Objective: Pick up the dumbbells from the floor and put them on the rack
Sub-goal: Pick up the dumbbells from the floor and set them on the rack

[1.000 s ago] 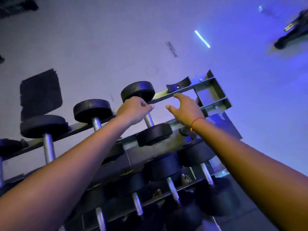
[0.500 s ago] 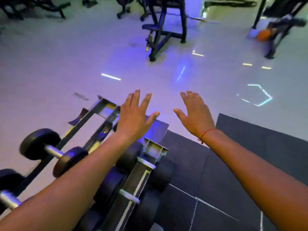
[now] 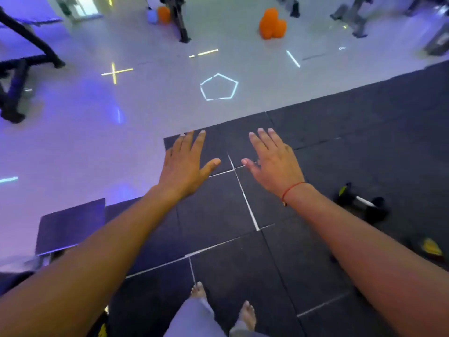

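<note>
Overhead, both bare arms reach forward over the dark floor mat [image 3: 364, 142], left hand [image 3: 185, 166] and right hand [image 3: 274, 164] palm-down, fingers spread straight, holding nothing. Right of the right hand's wrist, one dumbbell [image 3: 362, 203] lies on the mat, untouched.

Floor mats [image 3: 352, 132] dark grey with pale seam lines; tile floor [image 3: 150, 93] pale, washed purple-blue. Dumbbell [image 3: 362, 203] black with silver handle, orange foam shapes [image 3: 272, 24], red wrist string [image 3: 291, 188].
</note>
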`<move>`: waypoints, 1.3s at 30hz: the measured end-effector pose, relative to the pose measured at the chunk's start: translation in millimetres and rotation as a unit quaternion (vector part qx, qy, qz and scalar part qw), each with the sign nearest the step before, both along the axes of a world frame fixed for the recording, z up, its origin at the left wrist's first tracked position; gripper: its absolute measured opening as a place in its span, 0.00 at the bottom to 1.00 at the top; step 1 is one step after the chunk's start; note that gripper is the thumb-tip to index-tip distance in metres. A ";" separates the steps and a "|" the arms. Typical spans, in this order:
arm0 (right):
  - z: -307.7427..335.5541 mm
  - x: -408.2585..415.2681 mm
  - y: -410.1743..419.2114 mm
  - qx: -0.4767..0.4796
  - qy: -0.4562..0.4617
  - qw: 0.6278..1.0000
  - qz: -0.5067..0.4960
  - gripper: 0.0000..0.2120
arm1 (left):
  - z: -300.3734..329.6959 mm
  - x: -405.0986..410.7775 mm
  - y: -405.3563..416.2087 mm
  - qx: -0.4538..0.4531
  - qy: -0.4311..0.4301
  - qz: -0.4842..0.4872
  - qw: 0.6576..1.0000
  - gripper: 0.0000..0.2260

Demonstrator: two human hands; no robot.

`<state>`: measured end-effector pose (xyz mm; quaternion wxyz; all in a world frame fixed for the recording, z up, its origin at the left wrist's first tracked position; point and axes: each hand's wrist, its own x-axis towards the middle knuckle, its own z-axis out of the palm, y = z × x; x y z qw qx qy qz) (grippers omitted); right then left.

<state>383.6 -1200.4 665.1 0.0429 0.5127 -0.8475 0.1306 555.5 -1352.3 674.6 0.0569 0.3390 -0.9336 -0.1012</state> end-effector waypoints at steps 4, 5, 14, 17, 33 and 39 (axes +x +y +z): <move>-20.9 -85.5 81.8 0.017 -0.011 0.996 -0.087 0.31 | -25.3 -114.9 51.4 0.003 -0.032 -0.096 0.995 0.36; -28.3 -104.9 99.8 0.017 -0.016 0.994 -0.109 0.31 | -32.0 -141.8 62.9 0.001 -0.036 -0.115 0.993 0.36; -102.1 -257.3 228.6 0.078 -0.078 0.965 -0.238 0.31 | -109.6 -359.2 163.9 0.028 -0.067 -0.247 0.966 0.33; -124.2 -294.8 266.6 0.099 -0.097 0.956 -0.257 0.31 | -133.9 -410.9 197.4 0.035 -0.092 -0.275 0.956 0.33; -236.2 -472.2 438.9 0.181 -0.192 0.933 -0.244 0.30 | -246.9 -562.5 390.1 0.131 -0.178 -0.230 0.948 0.33; -315.2 -482.9 475.3 0.236 -0.229 0.914 -0.239 0.30 | -330.5 -568.3 451.4 0.190 -0.240 -0.221 0.926 0.32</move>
